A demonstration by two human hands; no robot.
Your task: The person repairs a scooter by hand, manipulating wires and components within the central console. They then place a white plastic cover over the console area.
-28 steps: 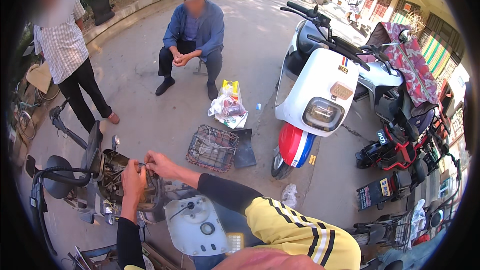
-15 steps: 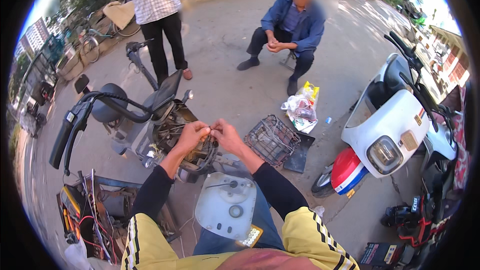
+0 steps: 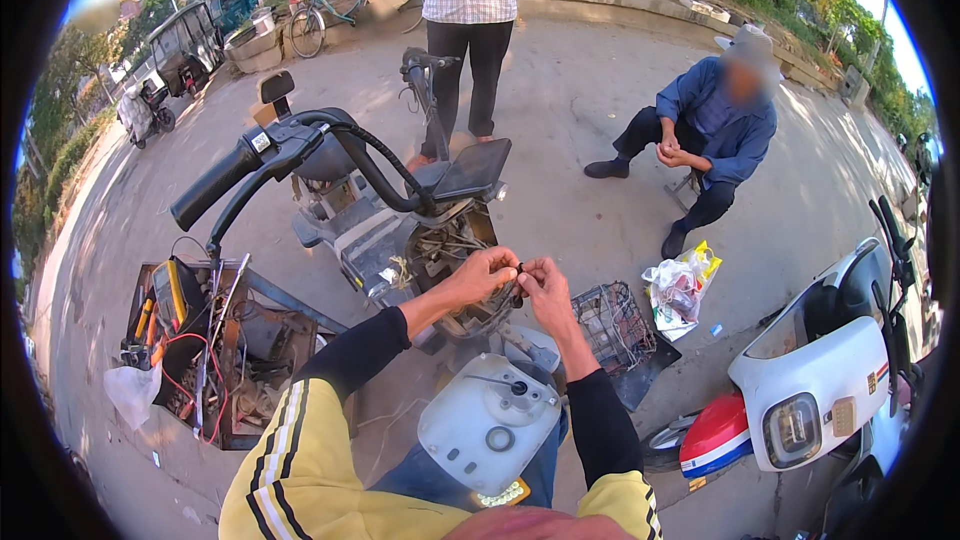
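Note:
My left hand and my right hand meet over the opened front of an electric scooter. The fingers of both are pinched together, fingertip to fingertip, around something small and dark, too small to name. Just under them, wires show inside the scooter's open body. A pale plastic panel with a round hole and slots lies across my lap, below my wrists. Up and to the left of my hands stretches the scooter's handlebar with its black grip.
At my left stands an open toolbox with tools, a yellow meter and red wire. A wire basket and a plastic bag lie on the right, near a white scooter. One person sits; another stands.
My view has swung, so the scene sits further right and the toolbox shows more fully. Both hands stay pinched together over the scooter's open body.

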